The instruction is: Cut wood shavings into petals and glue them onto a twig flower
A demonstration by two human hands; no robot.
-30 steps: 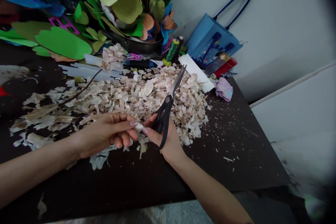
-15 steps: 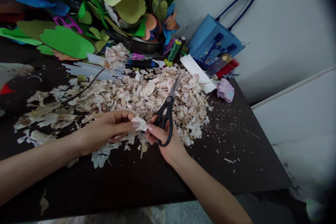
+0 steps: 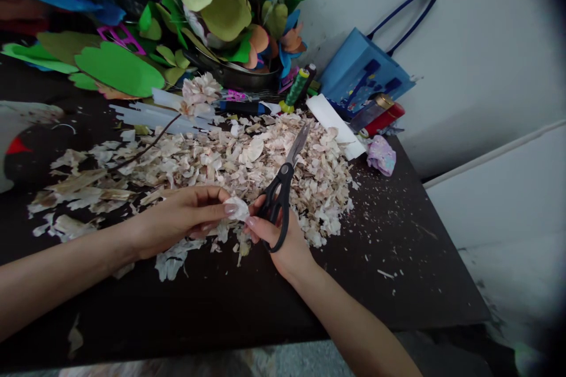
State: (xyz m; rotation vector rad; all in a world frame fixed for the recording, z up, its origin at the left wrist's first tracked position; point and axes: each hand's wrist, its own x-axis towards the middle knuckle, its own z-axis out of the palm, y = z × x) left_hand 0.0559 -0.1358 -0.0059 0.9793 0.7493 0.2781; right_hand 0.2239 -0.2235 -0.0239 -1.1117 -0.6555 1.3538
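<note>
Between finger and thumb, my left hand point(image 3: 188, 216) pinches a small white petal point(image 3: 237, 208). The thumb and fingertips of my right hand point(image 3: 283, 238) meet the petal's other edge. That same hand carries black-handled scissors point(image 3: 283, 184), their blades together and pointing away from me. Under and beyond both hands spreads a heap of pale, dry-looking petals point(image 3: 212, 159). A handmade flower point(image 3: 201, 94) on a thin brown stem lies at the back left of the heap.
Behind the heap stand a dark pan point(image 3: 247, 76) with coloured fabric leaves, a green thread spool point(image 3: 296, 89) and a blue bag point(image 3: 365, 73). A white strip point(image 3: 336, 125) and a crumpled lilac cloth point(image 3: 381, 155) lie right, on the dark table point(image 3: 420, 271).
The view has shifted slightly. Both hands keep hold of the petal, and the scissors have tilted a little within my right hand.
</note>
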